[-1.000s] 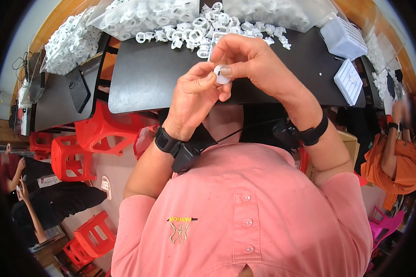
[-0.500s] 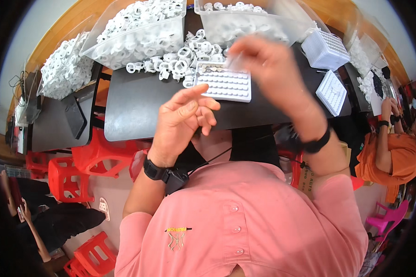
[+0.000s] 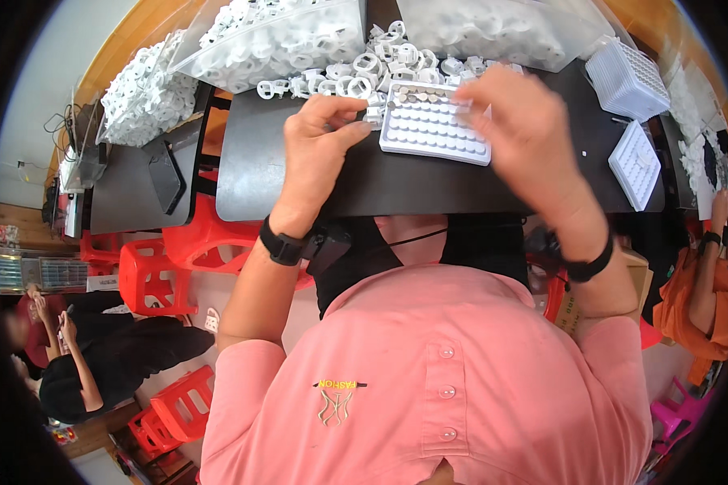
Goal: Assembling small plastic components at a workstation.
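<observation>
My left hand (image 3: 319, 153) pinches with thumb and forefinger at either side of a white plastic ring part (image 3: 373, 116), which sits by the left edge of a white tray (image 3: 437, 152). Rows of round pockets fill that tray, and small silvery discs (image 3: 412, 95) show along its far rows. Over the tray's right part is my right hand (image 3: 526, 129), its fingers smeared by motion, so what they hold cannot be made out. A loose heap of white ring parts (image 3: 364, 69) lies just beyond the tray.
Clear bins of white parts (image 3: 291, 52) stand at the back. On the right are a stack of white trays (image 3: 629, 77) and another tray (image 3: 635, 166). A dark phone-like slab (image 3: 167, 182) lies on the left table. Red stools (image 3: 154, 275) and other people are around.
My left hand has moved forward, from raised in front of the tray to the white part at its left edge. My right hand has shifted over the tray's right side. The view has shifted.
</observation>
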Demonstrator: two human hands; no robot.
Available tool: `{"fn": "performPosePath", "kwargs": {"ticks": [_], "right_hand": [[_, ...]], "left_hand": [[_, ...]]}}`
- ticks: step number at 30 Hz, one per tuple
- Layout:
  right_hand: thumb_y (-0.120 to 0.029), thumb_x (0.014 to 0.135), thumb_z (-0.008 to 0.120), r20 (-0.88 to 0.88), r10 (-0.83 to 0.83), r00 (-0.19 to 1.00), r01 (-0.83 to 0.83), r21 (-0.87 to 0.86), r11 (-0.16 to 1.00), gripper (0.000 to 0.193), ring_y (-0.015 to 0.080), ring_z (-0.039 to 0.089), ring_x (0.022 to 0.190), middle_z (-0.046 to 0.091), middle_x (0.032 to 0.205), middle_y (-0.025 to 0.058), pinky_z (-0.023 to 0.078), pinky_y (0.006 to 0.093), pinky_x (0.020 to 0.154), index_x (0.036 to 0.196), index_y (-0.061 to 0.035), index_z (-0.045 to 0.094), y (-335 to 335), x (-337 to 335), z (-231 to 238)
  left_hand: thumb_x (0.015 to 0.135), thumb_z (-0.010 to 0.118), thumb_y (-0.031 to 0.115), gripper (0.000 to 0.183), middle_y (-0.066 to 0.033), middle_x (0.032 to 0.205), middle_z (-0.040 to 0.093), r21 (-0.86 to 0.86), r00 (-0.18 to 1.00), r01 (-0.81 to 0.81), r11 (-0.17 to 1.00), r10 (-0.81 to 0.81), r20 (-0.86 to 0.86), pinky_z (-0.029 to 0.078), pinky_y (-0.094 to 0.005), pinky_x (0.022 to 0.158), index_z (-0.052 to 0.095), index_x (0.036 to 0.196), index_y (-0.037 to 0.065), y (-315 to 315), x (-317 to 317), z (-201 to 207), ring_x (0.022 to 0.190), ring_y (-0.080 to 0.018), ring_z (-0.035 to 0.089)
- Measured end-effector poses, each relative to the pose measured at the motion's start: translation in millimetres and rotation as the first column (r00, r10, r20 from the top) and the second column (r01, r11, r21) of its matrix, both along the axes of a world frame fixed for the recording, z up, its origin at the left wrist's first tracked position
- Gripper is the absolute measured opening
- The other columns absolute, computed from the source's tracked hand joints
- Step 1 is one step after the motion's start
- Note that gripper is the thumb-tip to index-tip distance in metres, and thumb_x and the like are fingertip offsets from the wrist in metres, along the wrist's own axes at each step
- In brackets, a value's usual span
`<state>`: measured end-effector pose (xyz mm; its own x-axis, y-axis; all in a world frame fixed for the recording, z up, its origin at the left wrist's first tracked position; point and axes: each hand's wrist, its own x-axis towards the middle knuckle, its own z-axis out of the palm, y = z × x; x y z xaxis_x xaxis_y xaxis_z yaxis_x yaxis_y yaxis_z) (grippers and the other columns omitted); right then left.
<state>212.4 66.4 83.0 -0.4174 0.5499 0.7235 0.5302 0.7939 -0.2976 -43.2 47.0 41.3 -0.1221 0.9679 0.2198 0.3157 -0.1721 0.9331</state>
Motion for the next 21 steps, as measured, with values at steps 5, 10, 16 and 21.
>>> {"fn": "performPosePath", "kwargs": {"ticks": [5,10,16,21], "right_hand": [[-0.007,0.073,0.072,0.178,-0.095,0.980,0.088,0.047,0.995,0.013,0.0256,0.055,0.083,0.056,0.082,0.0057,0.041,0.0373,0.073,0.080,-0.0084,0.061,-25,-7,-37],[-0.007,0.072,0.072,0.187,-0.137,0.973,0.123,0.087,0.989,0.014,0.0253,0.055,0.083,0.056,0.084,0.0059,0.039,0.0369,0.072,0.077,-0.0068,0.059,-25,1,-44],[-0.007,0.072,0.072,0.156,-0.128,0.979,0.117,0.078,0.990,0.015,0.0259,0.056,0.085,0.056,0.085,0.0058,0.041,0.0379,0.074,0.078,-0.0075,0.059,-26,1,-45],[-0.007,0.073,0.074,0.158,-0.129,0.979,0.123,0.047,0.991,0.016,0.0263,0.056,0.087,0.056,0.086,0.0056,0.041,0.0378,0.075,0.082,-0.0095,0.061,-27,2,-44]], "left_hand": [[0.076,0.074,0.002,0.025,-0.0045,0.087,0.058,0.117,0.941,0.098,0.988,-0.054,-0.333,0.045,-0.0272,0.070,0.074,0.101,0.002,10,13,5,0.078,-0.0127,0.053],[0.074,0.075,0.000,0.027,-0.0052,0.088,0.058,0.090,0.918,0.115,0.989,-0.071,-0.391,0.045,-0.0273,0.067,0.073,0.101,0.003,3,9,2,0.077,-0.0137,0.054],[0.072,0.075,-0.004,0.025,-0.0051,0.087,0.059,0.175,0.911,0.146,0.974,-0.063,-0.408,0.044,-0.0259,0.063,0.071,0.095,0.001,-9,18,9,0.071,-0.0135,0.053],[0.074,0.075,-0.006,0.020,-0.0034,0.089,0.063,0.121,0.939,0.093,0.988,-0.047,-0.340,0.044,-0.0252,0.061,0.070,0.093,-0.001,-12,0,-5,0.069,-0.0124,0.054]]}}
